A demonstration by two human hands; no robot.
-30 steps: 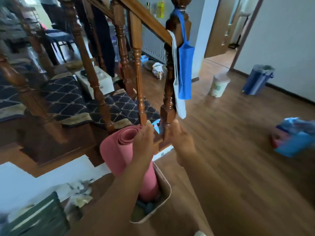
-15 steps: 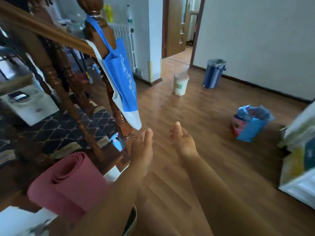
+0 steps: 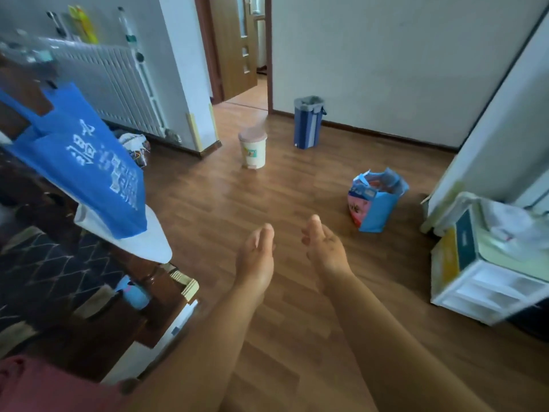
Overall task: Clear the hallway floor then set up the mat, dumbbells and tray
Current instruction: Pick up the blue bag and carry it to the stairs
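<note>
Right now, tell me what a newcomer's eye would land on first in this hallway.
Two bare hands, left and right, reach out empty over the brown wood-plank floor. At left a bright blue cloth tote bag with white print hangs by the stairs. On the floor ahead stand a blue and pink shopping bag, a small cream pedal bin and a tall blue bin.

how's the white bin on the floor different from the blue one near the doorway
The white bin is short and round, with a closed pinkish lid; the blue bin is taller, boxier and open-topped, with a grey liner over its rim. The white bin stands out in the open floor, the blue bin close to the wall. Both stand upright on the wood floor.
</note>
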